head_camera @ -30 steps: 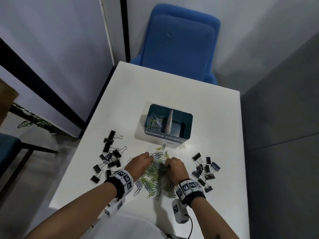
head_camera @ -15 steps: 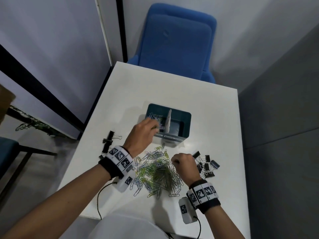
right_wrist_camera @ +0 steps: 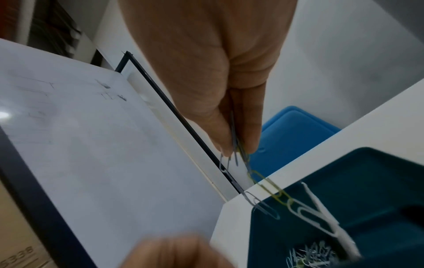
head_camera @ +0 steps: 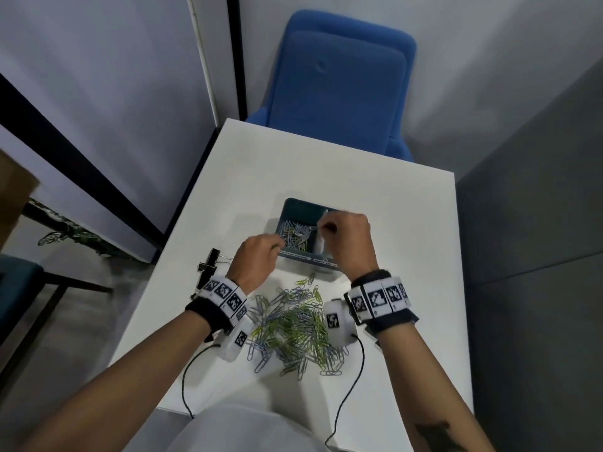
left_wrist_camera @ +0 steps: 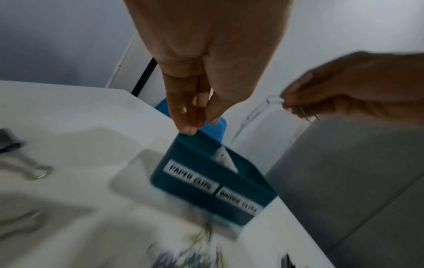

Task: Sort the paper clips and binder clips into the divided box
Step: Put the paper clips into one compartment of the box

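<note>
Both hands are at the teal divided box point(head_camera: 295, 255), near the middle of the head view. The right hand point(head_camera: 347, 238) is over the box and pinches a small bunch of paper clips point(right_wrist_camera: 241, 154) between thumb and fingers; in the right wrist view some of these clips hang down as a linked chain toward the box. The left hand point(head_camera: 257, 261) is at the left front corner of the box. In the left wrist view its fingers point(left_wrist_camera: 187, 108) are straight and close together, holding nothing, and the fingertips touch the rim of the box.

A white divider point(right_wrist_camera: 325, 214) splits the box in two parts. The front wall carries two labels, "PAPER CLIPS" on the left and "BINDER CLIPS" on the right. The left compartment already holds a heap of sorted clips point(head_camera: 295, 234). The right compartment is mostly hidden behind the right hand.

Lower in the head view, between the two wrists, a big loose pile of paper clips point(head_camera: 293, 331), green, blue and silver, lies on the white tabletop point(head_camera: 408, 321). At the left of the left wrist, black binder clips point(head_camera: 208, 264) lie on the tabletop. A blue chair point(head_camera: 339, 86) stands behind the far edge, in the upper part of the frame.
</note>
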A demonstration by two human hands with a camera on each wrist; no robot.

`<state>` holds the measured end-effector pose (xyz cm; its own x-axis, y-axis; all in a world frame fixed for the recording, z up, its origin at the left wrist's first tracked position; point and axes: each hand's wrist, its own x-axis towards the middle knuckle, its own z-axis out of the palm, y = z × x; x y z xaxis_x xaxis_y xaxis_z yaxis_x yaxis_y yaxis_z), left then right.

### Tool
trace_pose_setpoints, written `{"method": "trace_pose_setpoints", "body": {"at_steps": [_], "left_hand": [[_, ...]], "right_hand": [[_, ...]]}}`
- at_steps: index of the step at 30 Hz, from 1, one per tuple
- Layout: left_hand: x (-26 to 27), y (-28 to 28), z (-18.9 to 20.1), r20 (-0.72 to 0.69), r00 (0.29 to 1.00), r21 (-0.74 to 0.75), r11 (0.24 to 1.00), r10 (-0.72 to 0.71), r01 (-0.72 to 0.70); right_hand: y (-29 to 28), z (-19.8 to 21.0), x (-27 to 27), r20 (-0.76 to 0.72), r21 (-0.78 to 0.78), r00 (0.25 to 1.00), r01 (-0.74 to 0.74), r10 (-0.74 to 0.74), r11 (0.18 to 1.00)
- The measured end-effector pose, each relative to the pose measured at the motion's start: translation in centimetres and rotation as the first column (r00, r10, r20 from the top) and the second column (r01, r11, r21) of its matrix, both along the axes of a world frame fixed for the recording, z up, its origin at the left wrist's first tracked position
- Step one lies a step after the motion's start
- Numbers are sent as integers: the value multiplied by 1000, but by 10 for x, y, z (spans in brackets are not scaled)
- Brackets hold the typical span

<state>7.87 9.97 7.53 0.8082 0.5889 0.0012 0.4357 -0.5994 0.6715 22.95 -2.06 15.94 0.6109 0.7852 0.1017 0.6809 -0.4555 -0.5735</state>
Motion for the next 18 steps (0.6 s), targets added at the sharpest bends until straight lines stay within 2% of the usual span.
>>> {"method": "trace_pose_setpoints", "body": {"at_steps": [3,6,9,12,15,18], "left_hand": [[-32,-15,-25,-167,985,-29,999,-30,26],[-67,-35,-43,-368,922,-27,993,-120,119],[-99,-51,-59,-479,855,-23,976,-200,215],[-117,-65,-69,-614,759,-51,971,-216,235],[-125,-77,-76,-672,702,-71,964,-235,254],[-124,-84,-85,-675,708,-21,964,-209,265]], "right_hand": [[23,-2,9,-38,-40,999,13,-15,999],[23,-16,10,-15,-90,1000,5,-6,996],[-2,-37,-2,6,-64,1000,-13,14,998],[-47,-82,-23,-87,-214,995,-65,47,975],[-95,-126,-39,-203,-503,979,-121,19,856],[-130,-157,-54,-292,-675,952,-139,-89,725]]}}
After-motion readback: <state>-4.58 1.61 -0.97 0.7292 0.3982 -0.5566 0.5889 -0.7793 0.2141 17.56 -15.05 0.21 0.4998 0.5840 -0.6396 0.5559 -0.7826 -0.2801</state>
